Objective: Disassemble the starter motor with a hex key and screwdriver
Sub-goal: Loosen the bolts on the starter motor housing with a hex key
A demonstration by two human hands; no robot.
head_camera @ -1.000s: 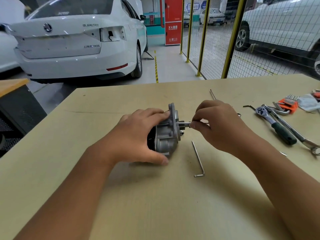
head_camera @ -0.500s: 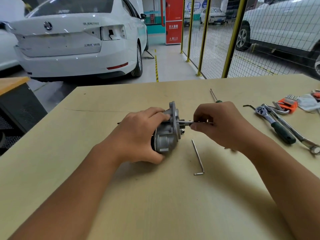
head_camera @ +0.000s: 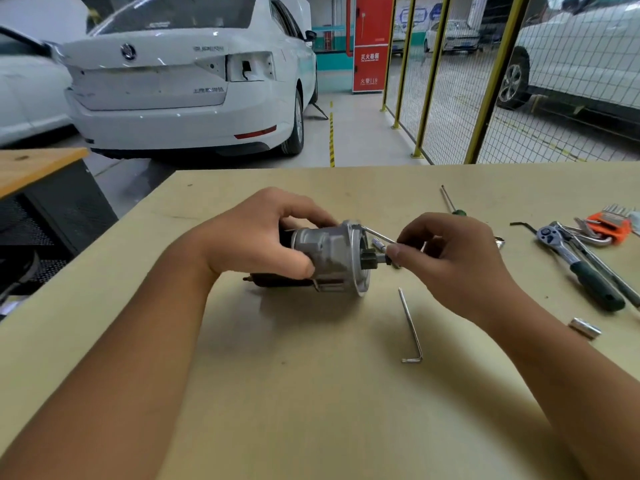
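Near the table's (head_camera: 311, 427) middle, the left hand (head_camera: 263, 237) is gripping the starter motor (head_camera: 325, 258) lying sideways, while the right hand (head_camera: 450, 251) is pinching a hex key (head_camera: 379, 234) into its right-facing flange.

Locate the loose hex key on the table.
Head view: hex key lies flat on the table, right of centre, below the right hand.

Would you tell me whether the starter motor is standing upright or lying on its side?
On its side: the starter motor lies horizontally, flange toward the right hand.
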